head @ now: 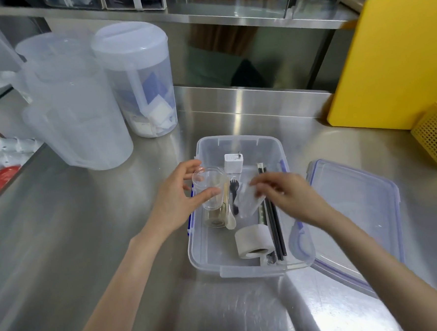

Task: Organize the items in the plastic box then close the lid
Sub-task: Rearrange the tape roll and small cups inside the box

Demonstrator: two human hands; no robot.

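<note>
Both forearms reach in from the near edge over the steel table (93, 224). On the left, the left hand (178, 198) curls around a clear cup (210, 189), apparently to steady it in the box's left side. Further right, the plastic box (246, 266) sits open, clear-walled; inside lie a white charger (233, 163) at the far end, a black fork (233, 197), black straws (275, 226) and a tape roll (254, 241) near. The right hand (288, 194), blurred, pinches a clear wrapper (250, 199). Rightmost, the lid (355, 208) lies flat just beside the box, off so the sorting stays unobstructed.
</note>
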